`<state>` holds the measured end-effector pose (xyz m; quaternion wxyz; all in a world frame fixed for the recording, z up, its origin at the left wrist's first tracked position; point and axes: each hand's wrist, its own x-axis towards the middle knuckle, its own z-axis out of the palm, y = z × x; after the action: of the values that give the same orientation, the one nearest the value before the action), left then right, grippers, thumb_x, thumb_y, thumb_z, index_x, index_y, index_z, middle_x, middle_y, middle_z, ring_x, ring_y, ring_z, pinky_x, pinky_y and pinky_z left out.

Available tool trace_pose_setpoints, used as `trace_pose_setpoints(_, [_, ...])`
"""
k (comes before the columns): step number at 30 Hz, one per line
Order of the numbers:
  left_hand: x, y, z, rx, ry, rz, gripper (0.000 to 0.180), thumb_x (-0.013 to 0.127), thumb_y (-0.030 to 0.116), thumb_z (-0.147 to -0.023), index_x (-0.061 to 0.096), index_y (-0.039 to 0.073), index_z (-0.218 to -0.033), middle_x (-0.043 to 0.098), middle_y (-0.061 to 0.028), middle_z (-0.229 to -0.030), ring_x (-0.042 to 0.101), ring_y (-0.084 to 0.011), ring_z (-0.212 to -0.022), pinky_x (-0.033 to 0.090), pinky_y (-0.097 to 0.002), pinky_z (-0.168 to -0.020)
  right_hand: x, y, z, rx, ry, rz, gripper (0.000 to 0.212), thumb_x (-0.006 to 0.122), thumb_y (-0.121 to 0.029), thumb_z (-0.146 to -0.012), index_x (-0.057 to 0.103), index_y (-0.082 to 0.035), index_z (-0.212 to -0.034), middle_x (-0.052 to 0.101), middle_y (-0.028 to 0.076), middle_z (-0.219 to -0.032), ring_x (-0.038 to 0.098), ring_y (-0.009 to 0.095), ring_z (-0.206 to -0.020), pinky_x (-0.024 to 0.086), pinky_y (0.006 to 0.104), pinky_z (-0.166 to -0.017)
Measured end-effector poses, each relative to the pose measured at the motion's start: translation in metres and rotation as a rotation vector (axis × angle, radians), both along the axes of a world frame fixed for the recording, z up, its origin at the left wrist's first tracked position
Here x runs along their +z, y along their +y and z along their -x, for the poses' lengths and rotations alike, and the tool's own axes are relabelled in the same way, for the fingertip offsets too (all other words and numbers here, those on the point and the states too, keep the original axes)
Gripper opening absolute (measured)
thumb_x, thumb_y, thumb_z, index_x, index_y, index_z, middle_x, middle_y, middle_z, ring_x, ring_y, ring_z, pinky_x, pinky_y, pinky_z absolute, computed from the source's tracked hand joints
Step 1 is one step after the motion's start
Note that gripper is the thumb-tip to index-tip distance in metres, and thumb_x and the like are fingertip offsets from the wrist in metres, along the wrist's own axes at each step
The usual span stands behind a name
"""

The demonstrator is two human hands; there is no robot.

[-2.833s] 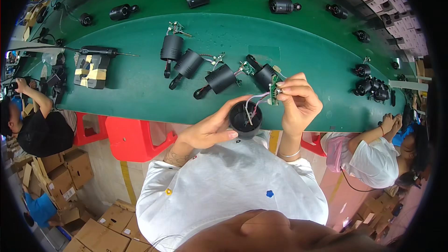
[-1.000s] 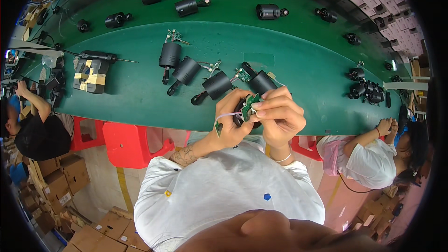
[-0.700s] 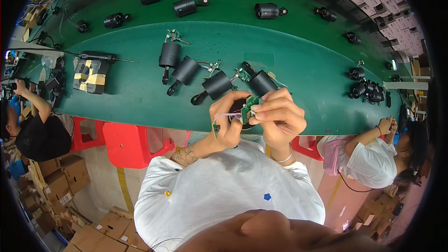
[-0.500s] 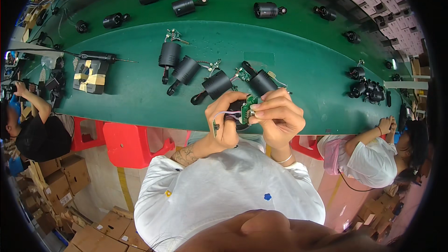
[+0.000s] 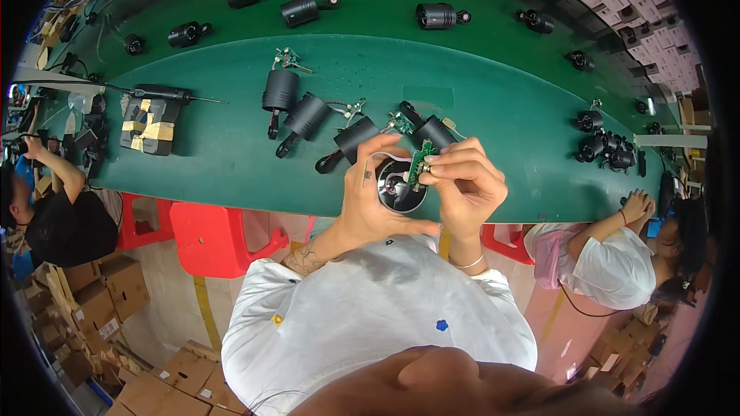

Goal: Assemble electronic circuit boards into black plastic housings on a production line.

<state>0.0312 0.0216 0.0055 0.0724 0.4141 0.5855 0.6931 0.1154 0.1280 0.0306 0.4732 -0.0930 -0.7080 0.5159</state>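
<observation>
My left hand (image 5: 371, 199) curls round a black cylindrical housing (image 5: 395, 199) near the bench's front edge, its thumb stretched out below the rim. The housing's open end faces up and shows a shiny inside with thin wires. My right hand (image 5: 469, 185) pinches a small green circuit board (image 5: 418, 163) between thumb and fingers, just above the right side of that opening. A pale wire runs from the board toward my left fingers. Just beyond my hands lie a black cylinder (image 5: 358, 139) and another black cylinder (image 5: 434, 132), with small boards on wires close by.
Two more cylinders with loose boards lie left of centre, one being a ribbed cylinder (image 5: 307, 115). A black block with yellow tape (image 5: 149, 127) stands at left beneath an electric screwdriver (image 5: 166, 93). Several cylinders line the far green strip (image 5: 370, 19). People sit at both sides.
My left hand has shifted from the board and wires to round the housing, whose open end now shows. The right hand still holds the board. Cylinders on the far strip have drifted slightly left.
</observation>
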Motion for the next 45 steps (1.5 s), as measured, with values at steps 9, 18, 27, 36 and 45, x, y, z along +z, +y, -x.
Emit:
trace_pose_setpoints(9, [0.009,-0.004,0.006,-0.022,0.023,0.287,0.059,0.083,0.009,-0.055,0.060,0.003,-0.109,0.065,-0.0072,-0.094,0.060,-0.0192,-0.079,0.050,-0.0306,-0.071,-0.001,0.004,-0.005,0.028,-0.030,-0.137,0.018,0.074,0.008,-0.062,0.073,-0.004,-0.074,0.072,0.005,-0.080,0.055,0.016,-0.072,0.049,0.0263,-0.070])
trace_pose_setpoints(18, [0.006,-0.001,0.009,0.060,0.078,0.144,0.050,0.078,0.004,-0.054,0.064,0.004,-0.102,0.065,-0.0070,-0.091,0.057,-0.0237,-0.081,0.050,-0.0339,-0.075,0.005,-0.001,-0.001,0.129,-0.088,-0.195,0.019,0.071,0.010,-0.062,0.074,-0.004,-0.074,0.072,0.004,-0.078,0.053,0.015,-0.069,0.048,0.0263,-0.069])
trace_pose_setpoints(27, [0.000,0.000,0.011,0.129,0.201,0.081,0.046,0.071,0.001,-0.053,0.064,0.003,-0.099,0.065,-0.0065,-0.089,0.057,-0.0223,-0.081,0.048,-0.0324,-0.074,0.009,-0.007,0.001,0.221,-0.297,-0.161,0.022,0.065,0.011,-0.060,0.073,-0.003,-0.074,0.072,0.003,-0.079,0.052,0.015,-0.067,0.046,0.0248,-0.066])
trace_pose_setpoints(36, [-0.004,-0.003,0.010,0.213,0.202,0.042,0.042,0.068,0.002,-0.054,0.064,0.002,-0.096,0.065,-0.0074,-0.089,0.056,-0.0229,-0.081,0.048,-0.0330,-0.073,0.012,-0.015,0.008,0.206,-0.284,-0.150,0.020,0.064,0.012,-0.059,0.073,-0.003,-0.070,0.073,0.006,-0.076,0.049,0.014,-0.060,0.041,0.0237,-0.058])
trace_pose_setpoints(45, [-0.005,-0.004,0.008,0.277,0.208,0.099,0.046,0.072,0.004,-0.053,0.064,0.004,-0.099,0.065,-0.0080,-0.094,0.056,-0.0256,-0.083,0.049,-0.0360,-0.076,0.007,-0.019,0.009,0.148,-0.276,-0.086,0.020,0.065,0.011,-0.060,0.073,-0.002,-0.073,0.074,0.008,-0.078,0.049,0.014,-0.058,0.039,0.0236,-0.058])
